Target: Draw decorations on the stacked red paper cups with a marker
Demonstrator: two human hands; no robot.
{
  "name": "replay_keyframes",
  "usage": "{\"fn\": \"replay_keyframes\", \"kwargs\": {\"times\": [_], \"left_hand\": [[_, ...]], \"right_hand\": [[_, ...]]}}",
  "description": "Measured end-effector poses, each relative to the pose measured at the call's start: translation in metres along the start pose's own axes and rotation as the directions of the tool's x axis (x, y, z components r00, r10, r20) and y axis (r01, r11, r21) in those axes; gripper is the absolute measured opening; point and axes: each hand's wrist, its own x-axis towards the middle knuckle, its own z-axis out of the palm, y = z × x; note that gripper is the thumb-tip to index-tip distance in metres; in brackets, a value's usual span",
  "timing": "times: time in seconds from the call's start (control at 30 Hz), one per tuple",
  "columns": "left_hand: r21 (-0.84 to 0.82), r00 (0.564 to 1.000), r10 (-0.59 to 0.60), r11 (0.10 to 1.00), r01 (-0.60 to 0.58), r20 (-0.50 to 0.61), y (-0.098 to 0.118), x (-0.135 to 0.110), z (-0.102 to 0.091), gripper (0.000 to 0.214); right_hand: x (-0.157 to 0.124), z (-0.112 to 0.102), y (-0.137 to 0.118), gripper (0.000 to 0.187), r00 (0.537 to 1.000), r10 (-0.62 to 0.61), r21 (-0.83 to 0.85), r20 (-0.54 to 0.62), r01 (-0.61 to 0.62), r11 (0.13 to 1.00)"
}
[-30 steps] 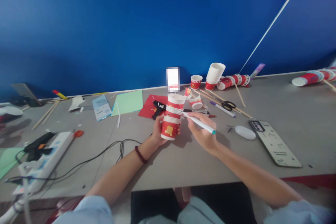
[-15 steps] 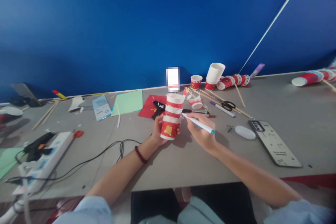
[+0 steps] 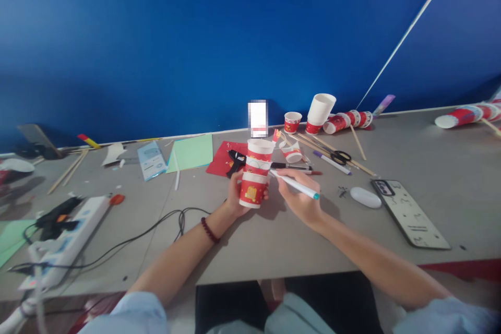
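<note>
My left hand is wrapped round a stack of red-and-white paper cups, held upright just above the grey table. My right hand pinches a white marker with a teal end. Its tip touches the right side of the cup stack. A black glue gun lies just behind the cups on a red sheet.
Loose cups, a tilted white cup, wooden sticks, scissors and pens lie behind my hands. A phone and a white oval case rest at the right. A power strip with cables and green paper lie left.
The marker tip has crept slightly along the side of the cup stack. Both hands otherwise stay in place.
</note>
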Motion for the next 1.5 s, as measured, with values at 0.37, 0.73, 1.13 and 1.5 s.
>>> {"fn": "replay_keyframes", "kwargs": {"times": [0.37,0.73,1.13,1.5], "left_hand": [[0.009,0.999,0.050,0.999,-0.050,0.004,-0.0026,0.0007,-0.0043,0.060],[0.049,0.997,0.070,0.996,-0.072,0.035,-0.0049,0.0026,-0.0041,0.046],[0.052,0.999,0.044,0.998,-0.045,0.008,-0.0052,0.0038,-0.0066,0.057],[0.096,0.998,0.060,0.993,-0.061,0.015,-0.0073,0.0034,-0.0074,0.053]], "right_hand": [[0.0028,-0.0015,-0.0013,0.010,1.000,0.001,0.002,-0.023,-0.001,1.000],[0.0018,-0.0027,-0.0028,0.010,0.999,-0.007,0.019,-0.039,0.008,1.000],[0.0009,-0.0016,-0.0027,0.012,0.999,-0.026,0.020,-0.033,0.027,0.999],[-0.0001,0.0005,-0.0040,0.014,0.999,-0.045,0.053,-0.008,0.045,0.998]]}}
